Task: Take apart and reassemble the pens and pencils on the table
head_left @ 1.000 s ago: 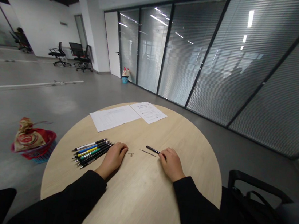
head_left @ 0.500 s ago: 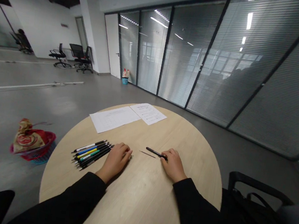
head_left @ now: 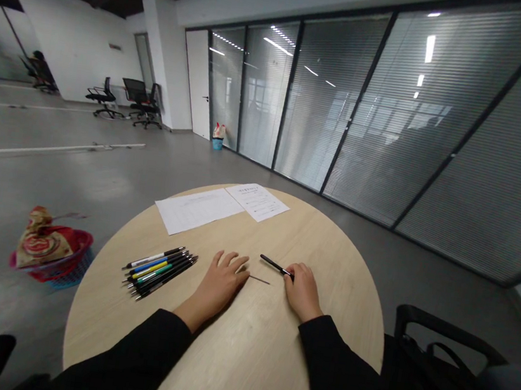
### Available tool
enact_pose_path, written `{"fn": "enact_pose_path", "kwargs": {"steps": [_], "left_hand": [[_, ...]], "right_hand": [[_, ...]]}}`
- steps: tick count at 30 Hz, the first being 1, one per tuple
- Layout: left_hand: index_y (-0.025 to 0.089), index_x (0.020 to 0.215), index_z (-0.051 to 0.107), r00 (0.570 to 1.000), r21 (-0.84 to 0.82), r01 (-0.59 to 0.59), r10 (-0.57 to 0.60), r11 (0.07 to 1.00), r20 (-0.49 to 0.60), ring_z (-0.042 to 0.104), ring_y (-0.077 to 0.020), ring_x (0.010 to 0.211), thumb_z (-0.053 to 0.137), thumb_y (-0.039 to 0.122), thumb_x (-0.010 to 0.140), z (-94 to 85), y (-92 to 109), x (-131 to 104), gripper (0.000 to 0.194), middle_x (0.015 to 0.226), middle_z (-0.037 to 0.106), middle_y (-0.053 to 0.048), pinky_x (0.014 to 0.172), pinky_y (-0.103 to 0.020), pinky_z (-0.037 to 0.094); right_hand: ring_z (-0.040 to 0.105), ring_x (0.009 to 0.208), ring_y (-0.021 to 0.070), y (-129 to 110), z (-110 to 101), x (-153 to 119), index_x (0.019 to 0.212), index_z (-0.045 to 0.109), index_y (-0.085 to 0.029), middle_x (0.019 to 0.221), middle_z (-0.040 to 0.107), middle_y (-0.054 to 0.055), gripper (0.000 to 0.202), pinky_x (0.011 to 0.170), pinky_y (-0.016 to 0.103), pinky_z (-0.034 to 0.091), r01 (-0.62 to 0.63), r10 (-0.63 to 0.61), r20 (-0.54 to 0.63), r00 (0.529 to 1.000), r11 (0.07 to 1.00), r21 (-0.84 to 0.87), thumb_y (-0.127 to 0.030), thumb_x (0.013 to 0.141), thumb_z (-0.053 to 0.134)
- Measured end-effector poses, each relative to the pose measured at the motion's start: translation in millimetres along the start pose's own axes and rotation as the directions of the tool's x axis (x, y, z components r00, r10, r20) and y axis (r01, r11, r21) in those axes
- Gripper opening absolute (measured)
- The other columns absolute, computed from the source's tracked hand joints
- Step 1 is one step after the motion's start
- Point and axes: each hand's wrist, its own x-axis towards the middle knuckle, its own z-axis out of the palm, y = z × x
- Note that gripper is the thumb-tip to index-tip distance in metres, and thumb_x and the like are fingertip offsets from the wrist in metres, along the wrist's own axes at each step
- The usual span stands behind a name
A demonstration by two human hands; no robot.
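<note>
Left hand [head_left: 220, 284]: palm down, fingers spread and slightly bent above the table [head_left: 242, 365], thumb side toward the right hand [head_left: 303, 289]; whether its fingertips press the wood cannot be told
Right hand: thumb and fingers pinching the near end of a black pen [head_left: 273, 263], just across from the left hand
Black pen: its free end sticks out from the right hand's fingers, slanting away and toward the left hand's side
Thin rod [head_left: 259, 279]: dark, lying between the two hands; one end reaches the left hand's fingertips, touching or just beside them, which of these is unclear; the other stops short of the right hand
Row of pens [head_left: 159, 271]: to the left of the left hand, apart from it; laid side by side and slanted, with white, blue, yellow, green and black barrels among them
Papers [head_left: 198, 209]: two sheets beyond both hands, toward the far edge of the table; one shows only faint marks, the right sheet [head_left: 258, 203] carries printed lines too small to read
Basket [head_left: 83, 247]: pinkish red and blue, on the floor far left of the left hand, a tan and red bag [head_left: 45, 248] sitting in it
Chair [head_left: 451, 332]: black, an armrest showing to the right of the right hand, off the table's edge
</note>
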Motion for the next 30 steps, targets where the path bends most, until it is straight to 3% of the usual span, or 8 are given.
{"fn": "enact_pose_path", "kwargs": {"steps": [5,10,16,24,30], "left_hand": [[0.022,0.091,0.070,0.997,0.083,-0.072,0.069,0.994,0.034,0.056,-0.0292,0.113,0.055,0.009,0.093,-7.7,10.3,3.7,0.020,0.113,0.070,-0.008,0.105,-0.055,0.037],[0.018,0.087,0.069,0.993,0.128,-0.115,0.110,0.985,0.044,0.057,-0.0270,0.104,0.052,0.008,0.094,-5.3,15.3,4.6,0.021,0.100,0.068,-0.010,0.100,-0.048,0.040],[0.016,0.088,0.067,0.993,0.140,-0.114,0.109,0.984,0.044,0.055,-0.0277,0.103,0.048,0.009,0.095,-2.1,16.6,2.8,0.022,0.100,0.065,-0.011,0.100,-0.048,0.038],[0.018,0.098,0.063,0.995,0.140,-0.105,0.103,0.985,0.017,0.054,-0.0266,0.108,0.044,0.009,0.096,-12.2,15.4,-3.5,0.022,0.106,0.065,-0.011,0.100,-0.044,0.036],[0.018,0.098,0.063,0.998,0.011,-0.051,0.052,0.999,-0.030,0.056,-0.0242,0.086,0.039,0.009,0.097,-20.4,9.3,-11.5,0.026,0.090,0.067,-0.009,0.084,-0.040,0.040]], "right_hand": [[0.057,0.089,0.0264,1.4,3.5,1.1,0.083,0.062,-0.021,0.088,0.064,0.008,0.011,0.083,0.037,0.046,0.001,-0.002,0.008,1.000,1.000,0.030,-0.012,0.085,0.056],[0.058,0.089,0.0254,2.1,6.9,2.7,0.082,0.062,-0.020,0.087,0.064,0.007,0.010,0.081,0.036,0.046,0.001,-0.002,0.009,1.000,0.999,0.054,-0.013,0.084,0.056],[0.059,0.086,0.0241,3.3,7.5,3.3,0.082,0.063,-0.020,0.086,0.065,0.007,0.009,0.080,0.035,0.047,-0.010,0.012,-0.023,1.000,0.995,0.097,-0.014,0.082,0.057],[0.060,0.085,0.0246,2.5,4.6,7.1,0.082,0.064,-0.020,0.085,0.065,0.007,0.009,0.078,0.036,0.048,-0.028,0.033,-0.022,0.999,0.978,0.206,-0.021,0.083,0.055],[0.060,0.083,0.0249,2.2,4.9,8.0,0.081,0.063,-0.020,0.085,0.066,0.008,0.011,0.077,0.036,0.047,-0.055,0.067,-0.036,0.997,0.964,0.260,-0.026,0.081,0.054]]}}
